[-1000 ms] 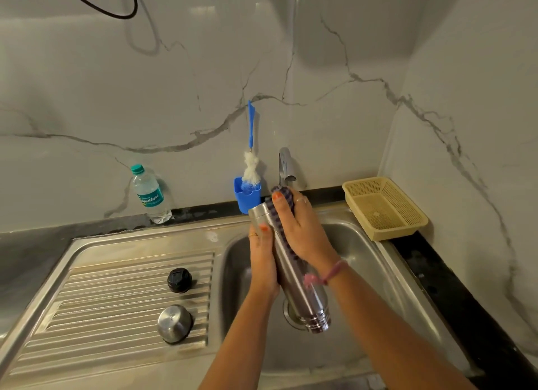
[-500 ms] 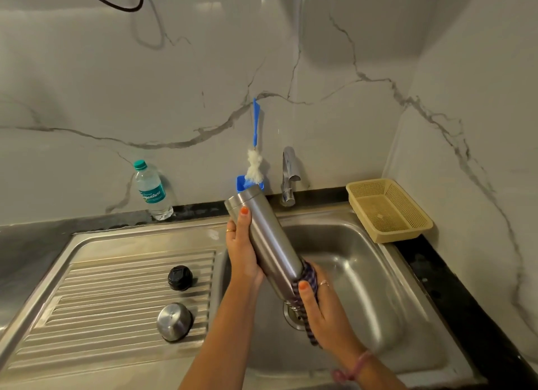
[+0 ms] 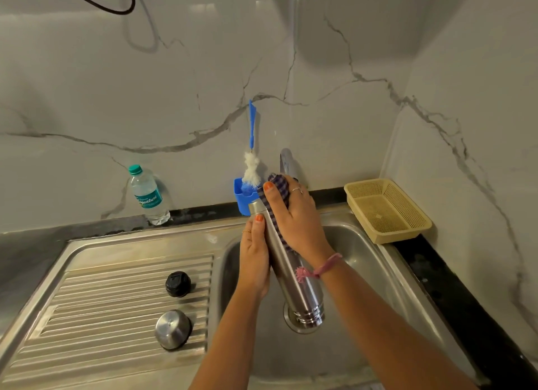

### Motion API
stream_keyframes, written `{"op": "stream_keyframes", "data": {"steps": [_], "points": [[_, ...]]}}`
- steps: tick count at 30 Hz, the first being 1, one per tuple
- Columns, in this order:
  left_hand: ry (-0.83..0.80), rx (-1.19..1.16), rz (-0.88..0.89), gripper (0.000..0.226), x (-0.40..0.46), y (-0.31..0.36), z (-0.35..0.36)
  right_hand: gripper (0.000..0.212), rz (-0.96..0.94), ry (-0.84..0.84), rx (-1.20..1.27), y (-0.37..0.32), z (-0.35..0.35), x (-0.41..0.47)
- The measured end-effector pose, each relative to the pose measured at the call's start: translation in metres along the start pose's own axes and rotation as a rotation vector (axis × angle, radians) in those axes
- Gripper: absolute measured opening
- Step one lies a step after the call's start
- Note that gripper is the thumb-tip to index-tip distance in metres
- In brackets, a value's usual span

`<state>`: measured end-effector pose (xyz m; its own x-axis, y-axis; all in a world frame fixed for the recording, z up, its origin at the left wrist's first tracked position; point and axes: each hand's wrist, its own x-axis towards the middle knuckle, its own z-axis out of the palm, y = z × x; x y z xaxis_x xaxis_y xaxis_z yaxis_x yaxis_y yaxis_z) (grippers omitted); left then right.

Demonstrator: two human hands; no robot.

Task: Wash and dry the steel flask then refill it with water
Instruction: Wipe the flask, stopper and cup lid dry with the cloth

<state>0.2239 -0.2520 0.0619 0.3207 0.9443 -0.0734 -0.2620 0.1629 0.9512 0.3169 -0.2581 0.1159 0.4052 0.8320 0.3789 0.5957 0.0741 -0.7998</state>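
The steel flask (image 3: 297, 284) is tilted over the sink basin (image 3: 364, 261), its far end pointing toward the wall and its ringed end near me above the drain. My left hand (image 3: 254, 258) holds the flask's left side, thumb up near the far end. My right hand (image 3: 294, 217) grips a blue checked cloth (image 3: 278, 185) wrapped over the flask's far end. The flask's steel cup cap (image 3: 172, 329) and black inner stopper (image 3: 178, 284) sit on the ribbed draining board (image 3: 102, 302).
A tap (image 3: 286, 162) stands behind my right hand. A blue holder (image 3: 243, 198) with a bottle brush (image 3: 251, 156) is beside it. A plastic water bottle (image 3: 147, 196) stands at the wall on the left. A beige basket (image 3: 387, 209) sits in the right corner.
My right hand slid the cloth from the flask's near end back up to its far end. The flask tipped slightly more upright in my left hand.
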Motion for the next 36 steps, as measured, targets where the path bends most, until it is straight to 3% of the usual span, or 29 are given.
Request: {"op": "stream_keyframes", "data": {"steps": [8, 13, 17, 23, 26, 30, 32, 34, 36], "points": [[0.087, -0.153, -0.008, 0.063, -0.006, -0.007, 0.016, 0.071, 0.03, 0.005, 0.106, 0.024, 0.006, -0.013], [0.125, -0.254, 0.046, 0.049, 0.011, 0.011, 0.003, 0.066, -0.029, -0.018, -0.095, 0.067, 0.004, -0.085], [0.117, -0.255, 0.003, 0.042, 0.013, 0.013, -0.002, 0.062, 0.071, 0.008, 0.068, 0.086, 0.006, -0.12], [0.019, -0.22, -0.033, 0.045, 0.01, 0.013, 0.003, 0.064, 0.014, 0.032, 0.008, 0.043, 0.007, -0.054], [-0.026, -0.124, -0.027, 0.047, 0.003, 0.006, 0.008, 0.067, 0.0, 0.158, 0.09, 0.009, 0.006, -0.013], [0.021, -0.046, 0.016, 0.064, 0.001, 0.005, 0.008, 0.067, 0.0, 0.198, -0.007, -0.007, 0.008, 0.007], [0.044, -0.028, 0.037, 0.058, 0.001, 0.007, 0.008, 0.07, 0.023, 0.192, -0.055, -0.007, 0.014, 0.006], [0.049, -0.049, 0.041, 0.051, -0.001, 0.007, 0.011, 0.069, 0.049, 0.172, -0.02, -0.006, 0.019, 0.003], [0.06, -0.095, 0.03, 0.063, -0.003, 0.006, 0.012, 0.07, 0.07, 0.149, 0.051, -0.002, 0.022, 0.0]]}}
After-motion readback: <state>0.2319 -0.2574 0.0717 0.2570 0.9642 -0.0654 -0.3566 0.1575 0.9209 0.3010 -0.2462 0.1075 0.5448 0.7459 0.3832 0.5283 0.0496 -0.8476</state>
